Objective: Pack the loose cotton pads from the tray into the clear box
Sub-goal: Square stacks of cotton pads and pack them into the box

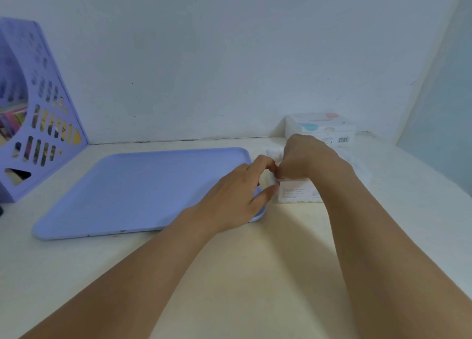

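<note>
A pale bench is seen from above, with a lilac tray lying flat on it to the left of centre; no loose pads can be made out on the tray's bare surface. Just beside the tray's right edge the clear box is set on the bench, its near wall carrying a white label with small print; white cotton pads can be seen inside it at the far end, behind the hands, and more white filling shows along its right side. The left hand is stretched over the tray's right rim towards the box, its fingers bent and its thumb extended against the box's near left corner; whether anything is pinched there cannot be told. The right hand is held over the top of the box with its fingers curled downwards, their tips meeting those of the left hand at the box's left edge; what is gripped beneath them is hidden. Behind the box, against the wall, a white carton with pastel marks and a barcode is placed. At the far left a lilac perforated file holder with coloured papers inside is stood.
</note>
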`<state>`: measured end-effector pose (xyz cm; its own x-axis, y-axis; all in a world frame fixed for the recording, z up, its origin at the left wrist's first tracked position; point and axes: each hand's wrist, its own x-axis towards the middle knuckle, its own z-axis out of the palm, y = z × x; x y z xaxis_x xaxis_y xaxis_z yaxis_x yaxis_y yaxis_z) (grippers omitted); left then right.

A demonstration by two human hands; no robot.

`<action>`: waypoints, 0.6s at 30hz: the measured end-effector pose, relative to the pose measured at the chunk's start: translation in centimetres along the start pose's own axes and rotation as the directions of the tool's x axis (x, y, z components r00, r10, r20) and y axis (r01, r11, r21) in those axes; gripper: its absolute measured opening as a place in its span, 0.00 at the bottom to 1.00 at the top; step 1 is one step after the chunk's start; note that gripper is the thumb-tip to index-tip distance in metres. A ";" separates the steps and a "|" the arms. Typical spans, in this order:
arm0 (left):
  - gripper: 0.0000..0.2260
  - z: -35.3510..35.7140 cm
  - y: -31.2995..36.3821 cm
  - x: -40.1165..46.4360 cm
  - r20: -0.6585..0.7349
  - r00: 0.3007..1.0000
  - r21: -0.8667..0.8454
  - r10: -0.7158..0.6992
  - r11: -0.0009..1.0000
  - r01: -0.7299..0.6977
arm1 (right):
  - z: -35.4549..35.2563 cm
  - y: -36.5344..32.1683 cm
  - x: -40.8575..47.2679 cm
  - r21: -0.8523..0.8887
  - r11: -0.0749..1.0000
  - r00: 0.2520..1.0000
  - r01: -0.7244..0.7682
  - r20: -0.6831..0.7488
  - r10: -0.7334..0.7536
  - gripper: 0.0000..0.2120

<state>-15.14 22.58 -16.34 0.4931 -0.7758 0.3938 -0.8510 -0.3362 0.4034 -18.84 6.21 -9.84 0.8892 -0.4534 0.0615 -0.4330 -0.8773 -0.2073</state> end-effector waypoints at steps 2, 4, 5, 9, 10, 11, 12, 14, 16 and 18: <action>0.13 0.0 0.2 0.0 -0.002 0.999 0.079 0.033 0.996 -0.032 | 0.1 0.1 0.0 0.001 1.000 1.000 0.006 -0.004 -0.006 0.17; 0.13 0.1 0.3 0.2 -0.005 0.998 0.124 0.055 0.991 -0.054 | 0.2 0.0 -0.1 -0.005 1.000 0.999 0.002 -0.038 -0.003 0.16; 0.13 0.2 0.3 0.4 -0.009 0.998 0.138 0.057 0.989 -0.055 | 0.2 0.0 -0.2 -0.002 1.000 0.999 0.000 -0.052 0.000 0.15; 0.10 0.1 0.2 0.9 -0.045 0.996 0.147 0.083 0.986 -0.075 | 0.4 0.0 0.1 0.006 1.000 0.999 0.019 -0.035 -0.019 0.15; 0.09 0.2 0.1 0.9 -0.051 0.995 0.141 0.087 0.987 -0.079 | 0.3 0.0 0.1 0.005 1.000 1.000 0.028 -0.007 -0.028 0.16; 0.09 0.2 0.0 0.9 -0.052 0.995 0.135 0.091 0.987 -0.083 | 0.2 0.0 0.1 0.007 0.999 0.999 0.034 0.028 -0.034 0.17; 0.09 0.3 -0.1 0.9 -0.050 0.994 0.132 0.094 0.987 -0.087 | 0.0 0.1 0.1 0.005 0.999 0.998 0.036 0.060 -0.036 0.18; 0.10 0.4 -0.2 0.8 -0.049 0.994 0.133 0.100 0.987 -0.093 | -0.1 0.0 0.1 -0.008 1.000 0.994 0.029 0.103 -0.028 0.18; 0.11 0.6 -0.3 0.9 -0.053 0.993 0.135 0.102 0.986 -0.094 | -0.1 -0.3 0.0 -0.031 0.999 0.996 0.014 0.089 -0.011 0.17; 0.14 0.7 -0.4 1.0 -0.059 0.994 0.121 0.095 0.989 -0.087 | 0.2 -0.8 -0.1 -0.048 0.999 0.999 -0.003 0.044 0.005 0.15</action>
<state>-14.41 21.52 -16.68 0.4197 -0.7713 0.4784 -0.9065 -0.3290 0.2647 -18.59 6.97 -9.85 0.8928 -0.4501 0.0174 -0.4418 -0.8826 -0.1608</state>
